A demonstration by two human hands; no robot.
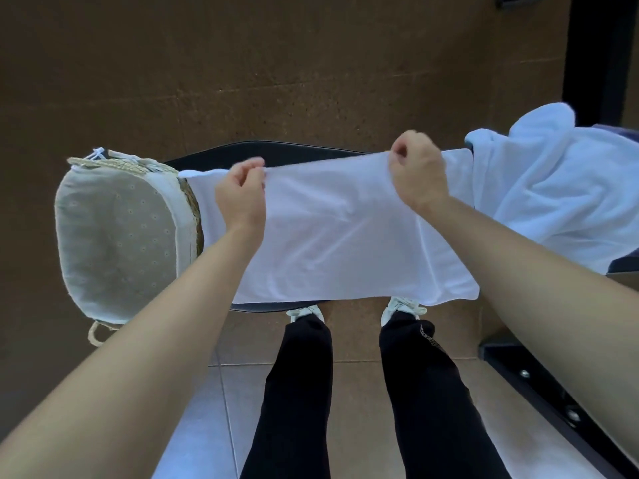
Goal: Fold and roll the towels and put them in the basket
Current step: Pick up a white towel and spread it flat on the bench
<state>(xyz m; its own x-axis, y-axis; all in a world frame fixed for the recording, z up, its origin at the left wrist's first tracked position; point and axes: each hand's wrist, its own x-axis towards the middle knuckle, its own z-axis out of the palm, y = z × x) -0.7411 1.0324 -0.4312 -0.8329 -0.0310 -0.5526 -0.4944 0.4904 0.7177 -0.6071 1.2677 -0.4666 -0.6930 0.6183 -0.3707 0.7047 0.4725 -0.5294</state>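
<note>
Towel (339, 243) is spread across the counter (294, 153), between basket (188, 202) and pile (553, 188). Its far edge is pinched by the left hand (242, 198) and right hand (418, 174), fingers curled. It appears thin, light and limp, so edges and corners are best gripped and pulled taut.

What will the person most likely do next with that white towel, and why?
Probably draw the far edge back to the near edge, folding it in half: left hand and right hand both pinch that edge of the towel, which lies spread flat on the bench.
</note>
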